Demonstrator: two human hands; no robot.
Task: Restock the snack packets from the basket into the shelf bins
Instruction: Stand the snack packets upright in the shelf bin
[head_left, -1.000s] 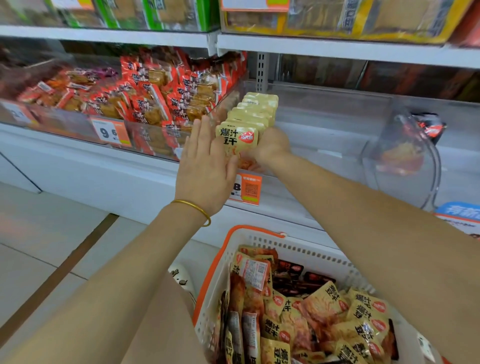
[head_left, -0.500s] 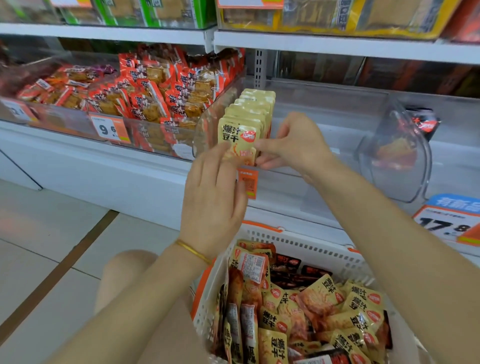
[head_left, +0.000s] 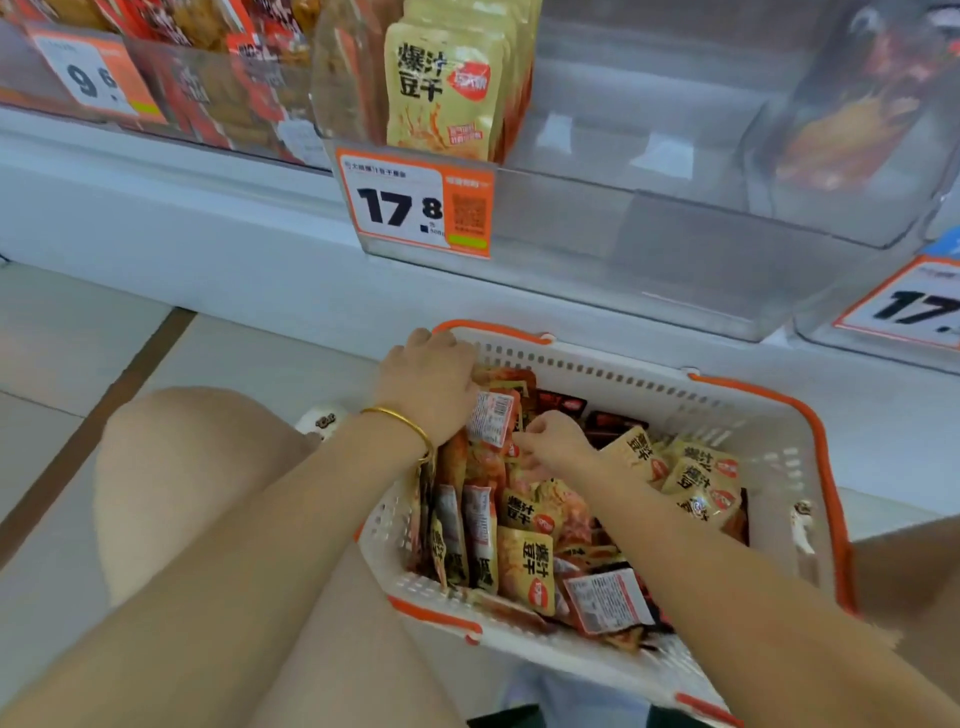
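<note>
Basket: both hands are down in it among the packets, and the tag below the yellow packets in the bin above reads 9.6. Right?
One detail is off: the tag below the yellow packets reads 17.8; the 9.6 tag hangs by the red packets. The head view shows the left hand and right hand down in the basket.

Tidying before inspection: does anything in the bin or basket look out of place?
Nothing spilled. The yellow packets stand upright in the bin; those in the basket lie jumbled, some face down, with dark packets mixed in.
</note>
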